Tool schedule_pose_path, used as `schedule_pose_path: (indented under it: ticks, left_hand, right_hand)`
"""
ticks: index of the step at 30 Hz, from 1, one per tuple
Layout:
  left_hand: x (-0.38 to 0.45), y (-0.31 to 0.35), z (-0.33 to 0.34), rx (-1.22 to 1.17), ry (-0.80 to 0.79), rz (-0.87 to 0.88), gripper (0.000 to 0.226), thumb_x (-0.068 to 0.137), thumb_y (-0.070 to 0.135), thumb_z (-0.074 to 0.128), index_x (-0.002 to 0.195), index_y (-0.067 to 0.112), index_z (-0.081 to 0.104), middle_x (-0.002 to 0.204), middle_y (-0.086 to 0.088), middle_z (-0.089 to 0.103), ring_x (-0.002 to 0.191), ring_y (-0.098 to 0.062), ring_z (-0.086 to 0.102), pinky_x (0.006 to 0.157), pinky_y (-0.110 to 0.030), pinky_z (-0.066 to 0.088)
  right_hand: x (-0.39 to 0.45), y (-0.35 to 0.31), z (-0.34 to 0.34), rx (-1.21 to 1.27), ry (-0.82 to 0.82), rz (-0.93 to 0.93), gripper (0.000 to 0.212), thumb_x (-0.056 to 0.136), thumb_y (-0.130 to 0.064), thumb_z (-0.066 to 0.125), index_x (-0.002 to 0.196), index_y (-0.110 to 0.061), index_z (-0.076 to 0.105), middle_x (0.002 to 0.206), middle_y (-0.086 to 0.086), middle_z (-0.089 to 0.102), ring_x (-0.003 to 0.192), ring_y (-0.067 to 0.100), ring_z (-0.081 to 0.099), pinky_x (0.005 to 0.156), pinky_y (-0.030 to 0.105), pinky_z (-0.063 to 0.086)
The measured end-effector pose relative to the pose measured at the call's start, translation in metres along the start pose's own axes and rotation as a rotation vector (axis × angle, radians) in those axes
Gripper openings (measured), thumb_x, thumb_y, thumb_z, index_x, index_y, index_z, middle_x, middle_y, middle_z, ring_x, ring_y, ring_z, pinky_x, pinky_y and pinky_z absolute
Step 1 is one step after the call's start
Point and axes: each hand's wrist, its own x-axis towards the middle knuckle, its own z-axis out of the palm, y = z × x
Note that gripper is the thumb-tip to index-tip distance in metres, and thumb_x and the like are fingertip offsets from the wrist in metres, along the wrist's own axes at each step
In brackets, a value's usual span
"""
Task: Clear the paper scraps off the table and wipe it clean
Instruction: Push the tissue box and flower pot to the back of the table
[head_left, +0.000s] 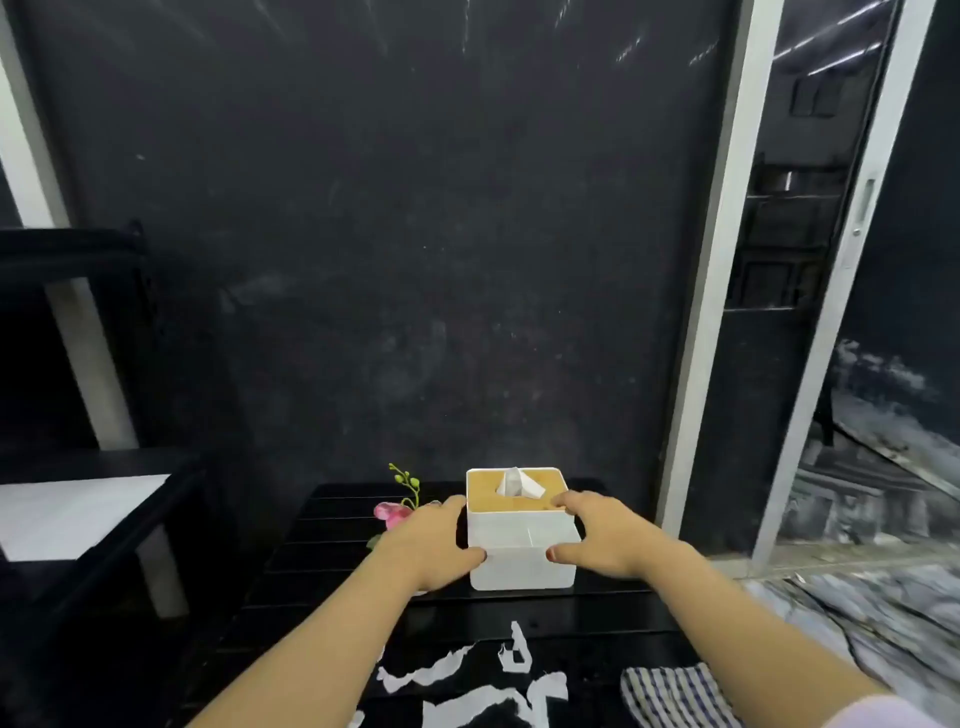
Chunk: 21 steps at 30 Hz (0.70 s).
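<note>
A white tissue box (522, 564) with a wooden lid and a tissue sticking up stands at the far middle of the black slatted table (322, 551). My left hand (428, 545) grips its left side and my right hand (597, 540) grips its right side, thumbs on the front face. Several torn white paper scraps (457, 680) lie on the near part of the table, between my forearms. A striped blue-and-white cloth (672, 696) lies crumpled at the near right.
A pink artificial flower with a green bud stem (397, 506) stands just left of the box, partly behind my left hand. A dark wall rises behind the table. A black shelf with a white top (78, 514) is at the left. A sliding door frame (711, 312) is at the right.
</note>
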Motion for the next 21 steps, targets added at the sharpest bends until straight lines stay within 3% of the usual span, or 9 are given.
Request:
schedule_pose_path:
  ticks: [4, 9, 14, 21]
  left_hand:
    - [0.027, -0.009, 0.024, -0.066, -0.022, -0.028, 0.068, 0.079, 0.043, 0.058, 0.139, 0.029, 0.030, 0.128, -0.001, 0.052, 0.117, -0.020, 0.051, 0.092, -0.031, 0.044]
    - [0.058, -0.014, 0.049, -0.223, -0.036, -0.036, 0.066, 0.075, 0.037, 0.060, 0.134, 0.032, 0.030, 0.121, 0.002, 0.060, 0.113, -0.018, 0.055, 0.095, -0.036, 0.048]
    - [0.075, -0.017, 0.065, -0.295, 0.014, -0.035, 0.067, 0.066, 0.042, 0.059, 0.127, 0.034, 0.032, 0.104, 0.008, 0.063, 0.092, -0.012, 0.063, 0.082, -0.039, 0.055]
    - [0.089, -0.021, 0.085, -0.336, 0.105, -0.053, 0.072, 0.059, 0.037, 0.061, 0.125, 0.035, 0.031, 0.100, 0.007, 0.062, 0.088, -0.013, 0.063, 0.077, -0.043, 0.056]
  right_hand:
    - [0.023, 0.020, 0.017, 0.021, 0.008, 0.040, 0.066, 0.079, -0.036, 0.064, 0.135, -0.023, 0.033, 0.141, 0.004, 0.039, 0.122, 0.024, 0.045, 0.103, 0.035, 0.039]
    - [0.051, 0.046, 0.034, 0.044, 0.054, 0.081, 0.065, 0.078, -0.038, 0.065, 0.133, -0.025, 0.033, 0.143, 0.001, 0.035, 0.125, 0.020, 0.041, 0.106, 0.036, 0.037]
    - [0.069, 0.060, 0.046, 0.078, 0.064, 0.106, 0.071, 0.076, -0.040, 0.066, 0.134, -0.028, 0.027, 0.141, 0.000, 0.036, 0.124, 0.019, 0.041, 0.104, 0.037, 0.039]
    - [0.085, 0.069, 0.060, 0.191, 0.101, 0.112, 0.071, 0.075, -0.034, 0.070, 0.133, -0.033, 0.027, 0.138, -0.002, 0.041, 0.123, 0.018, 0.044, 0.104, 0.039, 0.040]
